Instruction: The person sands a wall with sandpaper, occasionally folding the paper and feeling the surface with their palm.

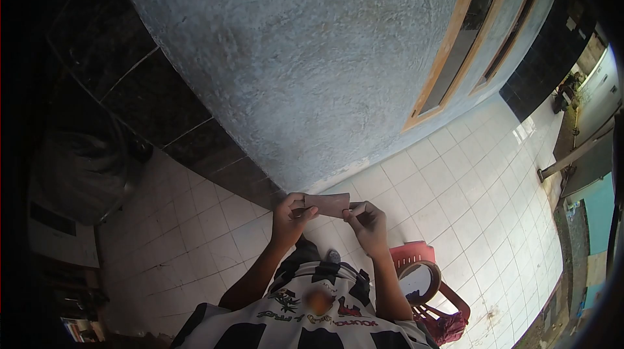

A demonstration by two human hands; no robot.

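A small brownish rectangular sheet (327, 205), which looks like sandpaper, is held level in front of my body. My left hand (294, 214) pinches its left end between thumb and fingers. At the opposite end, the fingers of my right hand (368, 225) grip its lower right corner. The sheet looks slightly curved along its length. Its far side is hidden from me. Both hands are near the foot of a rough blue-grey wall (292, 56), apart from its surface.
A red plastic chair (414, 253) stands close on my right. On it are a round brown-rimmed container (431, 279) with something pale inside and a dark pink cloth or bag (450, 328). Wood-framed windows (448, 56) line the wall. White tiles (455, 199) cover the floor.
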